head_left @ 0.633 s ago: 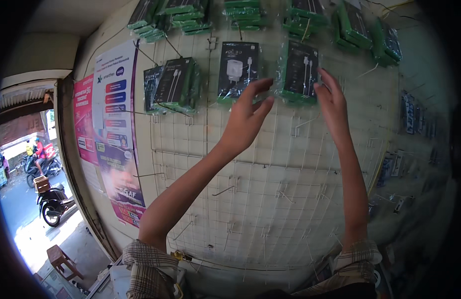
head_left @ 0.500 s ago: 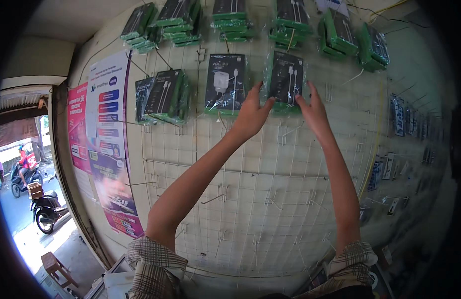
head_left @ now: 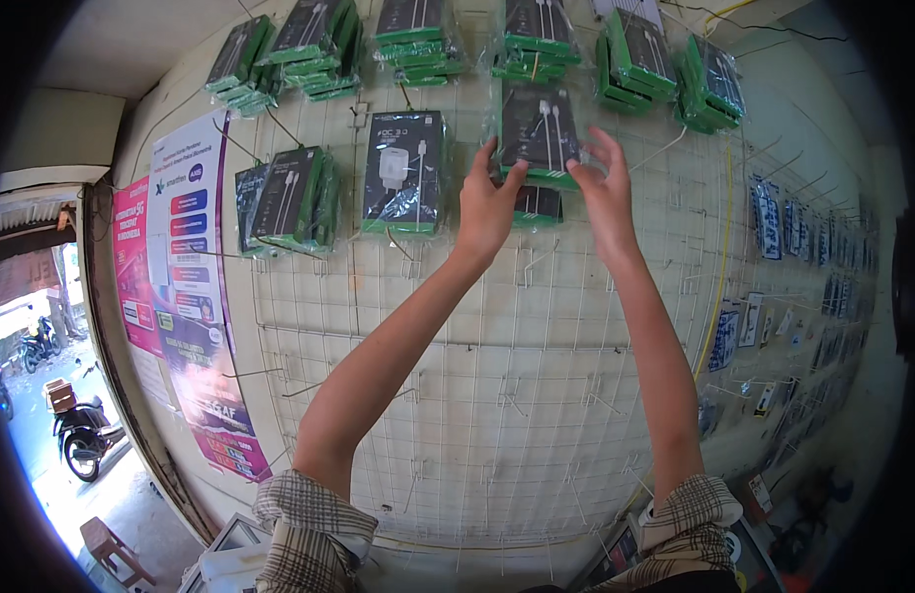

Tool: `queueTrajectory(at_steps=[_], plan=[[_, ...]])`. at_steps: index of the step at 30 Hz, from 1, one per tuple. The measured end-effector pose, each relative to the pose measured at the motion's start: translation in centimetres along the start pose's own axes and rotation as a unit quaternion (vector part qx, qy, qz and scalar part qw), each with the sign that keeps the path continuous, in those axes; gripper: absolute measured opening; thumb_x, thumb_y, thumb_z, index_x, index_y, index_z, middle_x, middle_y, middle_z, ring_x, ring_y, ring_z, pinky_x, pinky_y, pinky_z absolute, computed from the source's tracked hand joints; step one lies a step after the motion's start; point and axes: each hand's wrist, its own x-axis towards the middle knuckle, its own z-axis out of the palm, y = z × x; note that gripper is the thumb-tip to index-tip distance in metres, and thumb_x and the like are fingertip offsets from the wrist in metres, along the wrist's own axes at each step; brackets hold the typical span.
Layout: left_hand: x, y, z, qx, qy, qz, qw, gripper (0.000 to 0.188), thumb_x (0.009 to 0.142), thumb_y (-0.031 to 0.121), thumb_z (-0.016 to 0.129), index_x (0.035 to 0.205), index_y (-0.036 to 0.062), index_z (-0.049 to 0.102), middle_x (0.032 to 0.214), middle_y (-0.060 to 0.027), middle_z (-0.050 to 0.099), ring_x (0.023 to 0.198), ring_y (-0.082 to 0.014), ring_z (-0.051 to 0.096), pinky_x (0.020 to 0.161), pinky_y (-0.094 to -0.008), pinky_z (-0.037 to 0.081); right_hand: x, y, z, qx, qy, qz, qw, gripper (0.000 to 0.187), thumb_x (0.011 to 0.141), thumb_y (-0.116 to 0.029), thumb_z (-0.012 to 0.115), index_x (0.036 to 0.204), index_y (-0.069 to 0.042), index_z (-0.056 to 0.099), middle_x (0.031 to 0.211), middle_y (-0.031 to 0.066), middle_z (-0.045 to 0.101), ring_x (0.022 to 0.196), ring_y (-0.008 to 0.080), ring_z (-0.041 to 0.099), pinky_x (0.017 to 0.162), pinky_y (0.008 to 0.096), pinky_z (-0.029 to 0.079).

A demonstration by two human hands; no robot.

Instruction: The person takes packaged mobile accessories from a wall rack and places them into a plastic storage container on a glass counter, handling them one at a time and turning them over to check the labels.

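Note:
Both my hands are raised to a black and green cable box (head_left: pixel 539 124) in clear plastic wrap, with white cables pictured on its front. My left hand (head_left: pixel 490 203) grips its lower left corner, thumb on the front and fingers at the side. My right hand (head_left: pixel 608 198) holds the lower right corner by the thumb, its fingers partly spread beside the edge. Behind and just below it, another similar box (head_left: pixel 539 205) shows in part. Left of my hands hangs a charger box (head_left: pixel 403 170) with a white plug pictured on it.
More wrapped boxes (head_left: pixel 291 198) hang at the left, and a row of stacks (head_left: pixel 413 44) runs above. Bare hooks stick out from the wire grid (head_left: pixel 477 395). Posters (head_left: pixel 196 287) cover the left wall beside a doorway with a parked motorbike (head_left: pixel 82 430). Small packs (head_left: pixel 766 217) hang at right.
The box between my hands has risen and tilted, uncovering part of another box behind it. My hands have closed in on its lower corners. The whole view has shifted slightly.

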Motion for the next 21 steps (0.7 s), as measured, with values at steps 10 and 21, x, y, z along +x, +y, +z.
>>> queueTrajectory(at_steps=[10, 21], plan=[[-1.0, 3.9, -1.0, -0.013, -0.066, -0.017, 0.998, 0.056, 0.086, 0.015, 0.052, 0.129, -0.0057, 0.023, 0.111, -0.0122, 0.049, 0.092, -0.0131, 0.053, 0.076, -0.0263, 0.049, -1.2, -3.1, 0.6, 0.044, 0.033, -0.072, 0.996, 0.044, 0.079, -0.002, 0.056, 0.120, -0.002, 0.039, 0.120, 0.0134, 0.039, 0.104, 0.0189, 0.047, 0.088, 0.0293, 0.037], [-5.7, 6.8, -6.3, 0.108, -0.018, 0.033, 0.993, 0.047, 0.081, 0.020, 0.056, 0.119, -0.0016, 0.038, 0.116, -0.0176, 0.043, 0.103, -0.0189, 0.046, 0.084, -0.0308, 0.040, -7.2, -6.8, 3.1, 0.179, 0.016, -0.001, 0.984, 0.045, 0.077, 0.000, 0.058, 0.118, 0.001, 0.039, 0.118, 0.0111, 0.040, 0.103, 0.0160, 0.046, 0.088, 0.0280, 0.037]])
